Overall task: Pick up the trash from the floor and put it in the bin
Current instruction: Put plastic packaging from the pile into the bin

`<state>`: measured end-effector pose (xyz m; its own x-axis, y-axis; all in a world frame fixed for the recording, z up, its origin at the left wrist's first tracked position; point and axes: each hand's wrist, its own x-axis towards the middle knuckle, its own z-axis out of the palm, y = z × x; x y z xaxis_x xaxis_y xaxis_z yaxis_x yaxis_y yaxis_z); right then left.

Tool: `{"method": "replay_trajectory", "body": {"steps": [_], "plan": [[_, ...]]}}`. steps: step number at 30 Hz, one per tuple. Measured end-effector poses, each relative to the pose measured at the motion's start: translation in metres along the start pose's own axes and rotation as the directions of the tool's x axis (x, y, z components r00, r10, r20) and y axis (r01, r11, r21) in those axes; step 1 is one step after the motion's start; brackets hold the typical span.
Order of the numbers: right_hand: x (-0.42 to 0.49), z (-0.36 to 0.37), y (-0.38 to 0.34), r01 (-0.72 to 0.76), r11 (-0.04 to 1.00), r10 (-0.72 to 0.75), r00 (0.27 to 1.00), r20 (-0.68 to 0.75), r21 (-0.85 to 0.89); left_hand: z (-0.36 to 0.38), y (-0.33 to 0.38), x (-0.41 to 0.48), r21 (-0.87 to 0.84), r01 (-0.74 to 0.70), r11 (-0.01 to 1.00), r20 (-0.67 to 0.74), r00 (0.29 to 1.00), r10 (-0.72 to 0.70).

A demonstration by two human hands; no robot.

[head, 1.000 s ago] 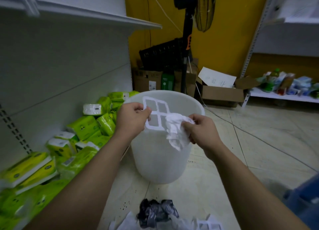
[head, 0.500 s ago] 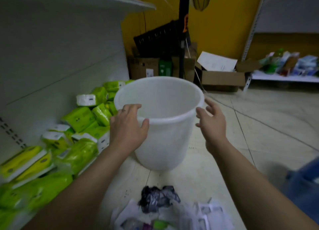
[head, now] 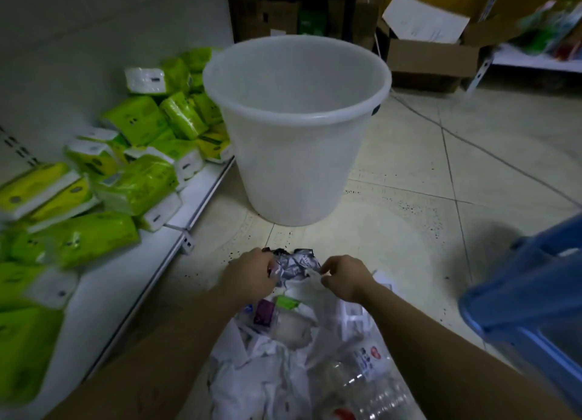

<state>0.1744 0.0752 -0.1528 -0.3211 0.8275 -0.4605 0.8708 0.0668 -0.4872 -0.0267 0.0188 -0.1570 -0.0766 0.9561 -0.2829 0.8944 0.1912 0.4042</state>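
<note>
A white plastic bin (head: 296, 130) stands upright on the tiled floor, straight ahead. In front of it lies a heap of trash: a crumpled black-and-silver wrapper (head: 294, 263), white paper and bags (head: 267, 366), a small purple packet (head: 264, 312), a green-and-white packet (head: 287, 302) and a clear plastic bottle (head: 368, 385). My left hand (head: 248, 276) is closed on the left side of the crumpled wrapper. My right hand (head: 345, 278) pinches a white scrap at the wrapper's right edge. Both hands are low, near the floor.
A low white shelf (head: 104, 293) on the left carries several green and yellow tissue packs (head: 138, 180). A blue plastic crate (head: 532, 300) sits at the right. Cardboard boxes (head: 431, 57) stand behind the bin. A cable (head: 472, 142) runs across the floor tiles.
A second ago both hands held white paper over the bin, then let go at its rim. They have since dropped down to the heap and closed on the crumpled wrapper and a scrap.
</note>
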Motion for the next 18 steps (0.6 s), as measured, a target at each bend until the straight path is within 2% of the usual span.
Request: {"method": "replay_trajectory", "body": {"steps": [4,8,11,14,18], "plan": [[0.003,0.021,0.016,0.018,0.99,-0.003,0.995,0.105,-0.141,0.024,-0.012,0.004,0.074,-0.005,0.997,0.131,0.991,-0.005],[0.013,0.034,0.018,0.097,0.985,-0.068,0.978,0.199,-0.14,0.032,-0.012,0.019,0.138,-0.035,0.99,0.198,0.98,0.007],[0.018,0.041,0.017,0.108,0.967,-0.041,0.961,0.275,-0.23,0.039,-0.013,0.025,0.19,-0.018,0.982,0.265,0.964,-0.034],[0.019,0.045,0.019,0.088,0.941,0.017,0.952,0.305,-0.327,0.046,-0.017,0.024,0.153,-0.002,0.988,0.225,0.974,-0.032],[0.02,0.042,0.025,0.006,0.977,0.027,0.988,0.155,-0.213,0.047,-0.021,0.026,0.053,0.022,0.998,0.102,0.994,-0.028]]}}
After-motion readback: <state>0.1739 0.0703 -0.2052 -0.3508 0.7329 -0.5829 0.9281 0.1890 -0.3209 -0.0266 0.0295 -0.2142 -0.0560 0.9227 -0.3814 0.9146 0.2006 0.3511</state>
